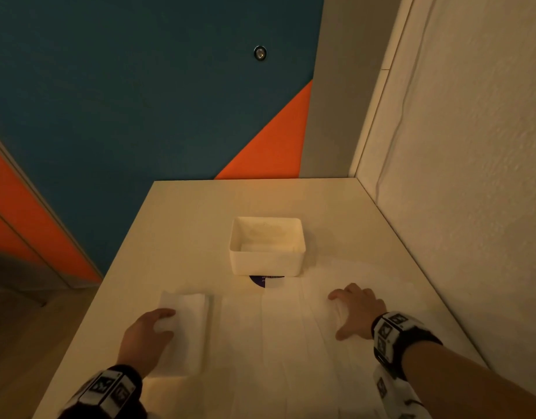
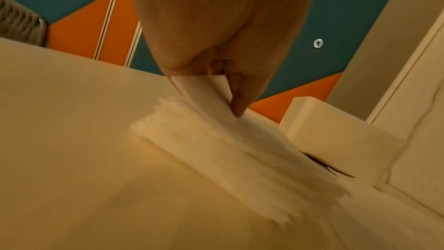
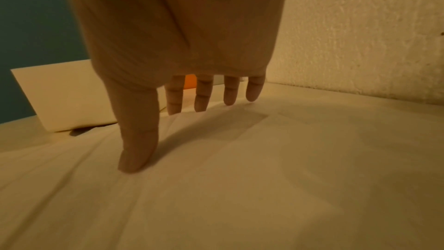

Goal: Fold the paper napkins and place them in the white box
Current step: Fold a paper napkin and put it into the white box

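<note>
Pinching a top sheet off the stack of folded napkins [image 1: 185,331] at the near left of the pale table [image 1: 182,225], left hand [image 1: 145,337] with thumb and fingers closed on the paper. Pressing flat beside it, right hand [image 1: 355,311], fingers straight and spread on unfolded napkins [image 1: 278,343], holding nothing. Farther back, touching the spread paper's far edge, the white box [image 1: 266,263], open-topped, before a teal and orange wall [image 1: 139,101].

The left hand [image 1: 145,334] sits at the lower left of the head view, its thumb and fingers [image 2: 240,102] pinching a folded napkin [image 1: 185,331]. At the lower right, the right hand [image 1: 355,313] lies palm down with straight, spread fingers [image 3: 200,96]. Both wrists wear patterned bands.
</note>
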